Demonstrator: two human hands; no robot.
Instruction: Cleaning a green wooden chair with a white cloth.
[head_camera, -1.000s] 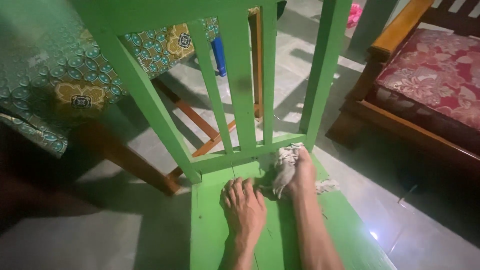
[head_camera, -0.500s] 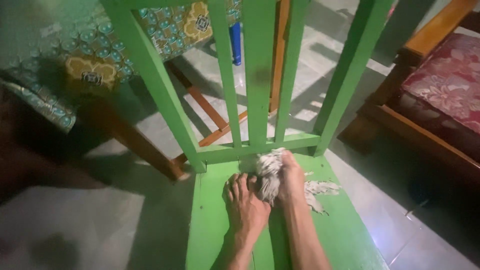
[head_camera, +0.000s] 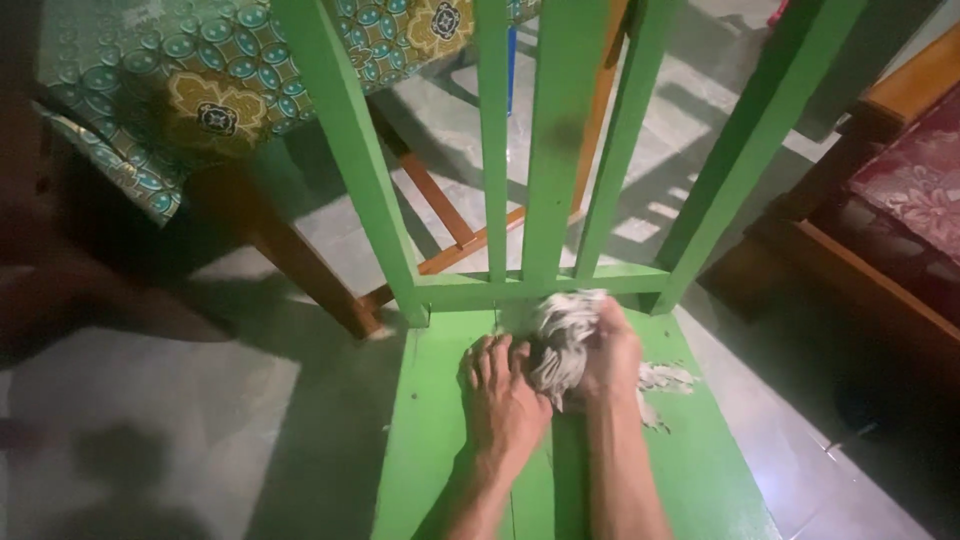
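A green wooden chair (head_camera: 440, 440) fills the lower middle of the head view, its slatted back (head_camera: 555, 150) rising toward the top. My right hand (head_camera: 608, 352) is shut on a crumpled grey-white rag (head_camera: 558, 340) pressed against the back of the seat, just below the lower back rail. My left hand (head_camera: 503, 395) lies flat on the seat beside the rag, its fingers touching the rag's left edge. A frayed end of the rag (head_camera: 665, 378) trails on the seat to the right of my right wrist.
A table with a teal and yellow patterned cloth (head_camera: 200, 90) and brown wooden legs (head_camera: 290, 265) stands behind the chair at the left. A brown wooden sofa frame with a red floral cushion (head_camera: 915, 180) is at the right. Grey floor tiles (head_camera: 200, 400) surround the chair.
The view has moved in closer to the chair back. My right hand with the rag has slid left along the back of the seat, toward my left hand.
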